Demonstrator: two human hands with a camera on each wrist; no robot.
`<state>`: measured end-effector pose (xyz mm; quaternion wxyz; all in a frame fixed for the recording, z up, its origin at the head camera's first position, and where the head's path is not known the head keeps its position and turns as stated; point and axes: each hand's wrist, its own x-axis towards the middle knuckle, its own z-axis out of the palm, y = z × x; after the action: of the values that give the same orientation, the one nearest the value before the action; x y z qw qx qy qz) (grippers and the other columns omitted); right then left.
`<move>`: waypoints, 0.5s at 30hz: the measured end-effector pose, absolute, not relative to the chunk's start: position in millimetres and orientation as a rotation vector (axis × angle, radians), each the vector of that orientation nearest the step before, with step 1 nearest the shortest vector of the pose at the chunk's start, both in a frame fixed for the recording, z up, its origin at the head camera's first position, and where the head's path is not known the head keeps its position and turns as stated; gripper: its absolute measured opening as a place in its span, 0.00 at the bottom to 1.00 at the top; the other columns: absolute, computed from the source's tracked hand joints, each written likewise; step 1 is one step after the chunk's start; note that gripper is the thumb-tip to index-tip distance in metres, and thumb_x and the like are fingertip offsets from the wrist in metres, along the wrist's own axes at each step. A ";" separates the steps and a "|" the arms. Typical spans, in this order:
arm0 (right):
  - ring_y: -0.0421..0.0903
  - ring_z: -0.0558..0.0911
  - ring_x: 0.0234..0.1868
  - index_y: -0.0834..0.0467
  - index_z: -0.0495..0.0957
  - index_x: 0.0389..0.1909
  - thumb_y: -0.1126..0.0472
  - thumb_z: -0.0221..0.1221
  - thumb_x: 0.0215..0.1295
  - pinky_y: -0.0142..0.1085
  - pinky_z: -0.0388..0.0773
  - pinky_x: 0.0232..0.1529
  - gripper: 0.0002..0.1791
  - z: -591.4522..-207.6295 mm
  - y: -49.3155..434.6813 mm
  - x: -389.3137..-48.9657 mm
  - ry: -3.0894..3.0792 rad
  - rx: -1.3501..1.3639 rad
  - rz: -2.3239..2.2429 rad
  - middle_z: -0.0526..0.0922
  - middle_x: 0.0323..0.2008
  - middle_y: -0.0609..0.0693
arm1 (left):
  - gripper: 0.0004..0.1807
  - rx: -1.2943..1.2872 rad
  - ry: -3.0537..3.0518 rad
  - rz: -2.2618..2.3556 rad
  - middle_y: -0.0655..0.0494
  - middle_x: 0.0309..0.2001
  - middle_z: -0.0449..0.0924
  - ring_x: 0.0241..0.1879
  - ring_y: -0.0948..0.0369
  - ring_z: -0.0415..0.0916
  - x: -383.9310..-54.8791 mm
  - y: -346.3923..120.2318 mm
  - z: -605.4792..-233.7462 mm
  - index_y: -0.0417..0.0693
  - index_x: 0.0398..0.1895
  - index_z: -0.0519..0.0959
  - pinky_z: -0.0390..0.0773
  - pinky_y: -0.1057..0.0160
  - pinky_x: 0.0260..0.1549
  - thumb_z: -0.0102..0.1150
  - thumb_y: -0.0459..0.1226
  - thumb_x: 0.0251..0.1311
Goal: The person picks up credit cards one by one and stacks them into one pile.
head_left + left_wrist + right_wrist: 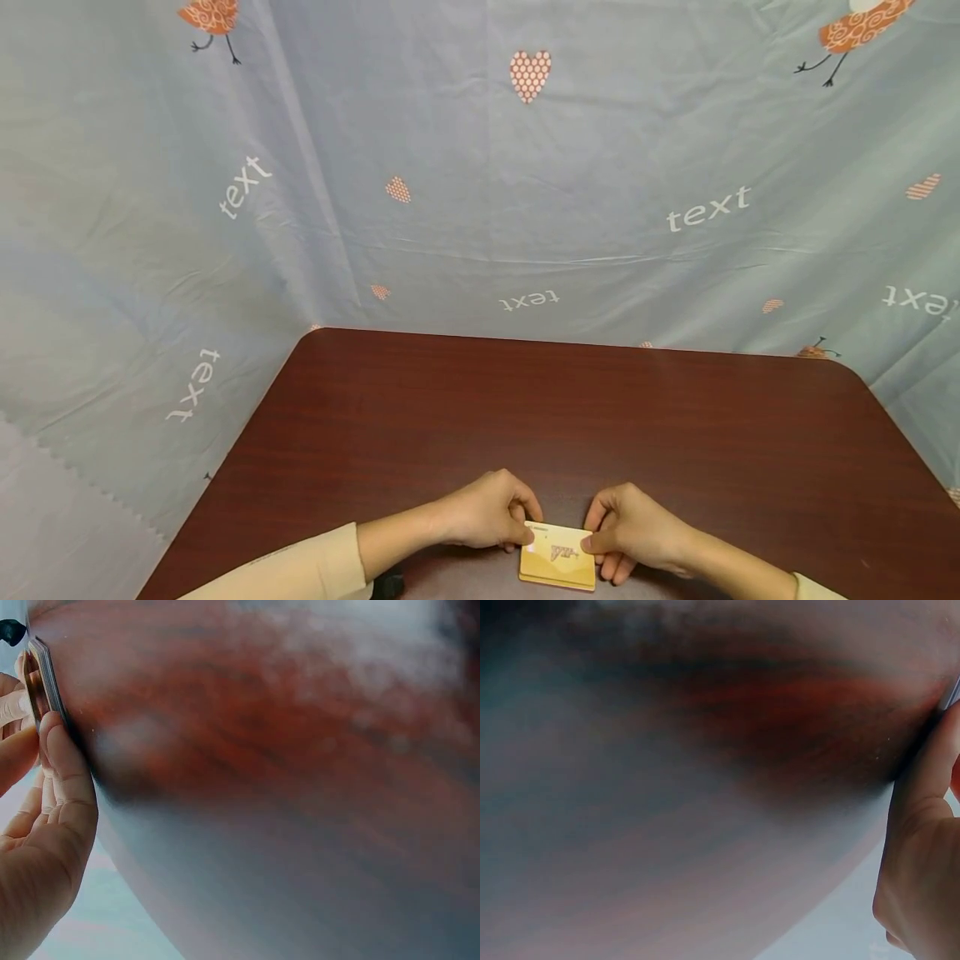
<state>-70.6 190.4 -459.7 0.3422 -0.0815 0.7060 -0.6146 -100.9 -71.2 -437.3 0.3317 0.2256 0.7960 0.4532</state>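
Observation:
A small gold-yellow stack of cards, with printing on its top face, lies at the table's near side between both hands. My left hand pinches its left edge, thumb over the top face and index finger at the far corner. Opposite it, my right hand pinches the right edge, its thumb also on top. The left wrist view shows the layered side of the stack against the left hand's fingers. Only a sliver of it shows beside the right hand in the right wrist view.
A dark reddish-brown table with rounded far corners spreads out ahead. Pale blue printed cloth hangs behind it and along its sides. A small black object shows below the left sleeve.

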 end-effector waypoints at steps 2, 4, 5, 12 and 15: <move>0.43 0.84 0.20 0.69 0.76 0.38 0.69 0.69 0.64 0.30 0.82 0.20 0.10 -459.3 189.6 -70.3 1.842 -0.210 -1.593 0.84 0.23 0.58 | 0.06 0.589 2.081 1.182 0.54 0.19 0.80 0.16 0.64 0.74 -100.5 -70.9 -437.6 0.38 0.37 0.87 0.72 0.74 0.17 0.69 0.22 0.59; 0.42 0.84 0.19 0.68 0.77 0.37 0.70 0.69 0.64 0.30 0.82 0.20 0.10 -458.7 188.9 -70.0 1.846 -0.206 -1.591 0.84 0.22 0.58 | 0.06 0.591 2.083 1.179 0.54 0.18 0.79 0.16 0.65 0.73 -100.2 -70.7 -437.5 0.38 0.35 0.87 0.71 0.75 0.16 0.69 0.22 0.58; 0.42 0.84 0.19 0.68 0.77 0.37 0.70 0.69 0.64 0.30 0.82 0.19 0.10 -458.3 188.6 -69.8 1.847 -0.206 -1.591 0.84 0.22 0.58 | 0.06 0.592 2.081 1.180 0.54 0.18 0.79 0.15 0.65 0.73 -100.2 -70.4 -437.6 0.37 0.35 0.87 0.71 0.75 0.16 0.69 0.22 0.58; 0.41 0.84 0.18 0.68 0.78 0.35 0.70 0.69 0.63 0.29 0.81 0.19 0.08 -458.3 188.7 -69.2 1.879 -0.215 -1.574 0.83 0.20 0.57 | 0.05 0.597 2.093 1.164 0.56 0.15 0.76 0.13 0.67 0.69 -99.9 -68.3 -436.8 0.37 0.32 0.87 0.68 0.77 0.14 0.68 0.21 0.58; 0.41 0.83 0.18 0.68 0.79 0.34 0.70 0.70 0.63 0.29 0.81 0.18 0.08 -459.2 188.7 -69.4 1.902 -0.222 -1.564 0.83 0.20 0.56 | 0.07 0.598 2.129 1.143 0.56 0.13 0.76 0.11 0.68 0.68 -100.0 -67.0 -437.6 0.38 0.30 0.87 0.65 0.76 0.13 0.68 0.21 0.56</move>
<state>-69.4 188.7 -459.2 0.3285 -0.0850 0.7267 -0.5973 -100.0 -67.0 -437.6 0.3204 0.2275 0.8103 0.4348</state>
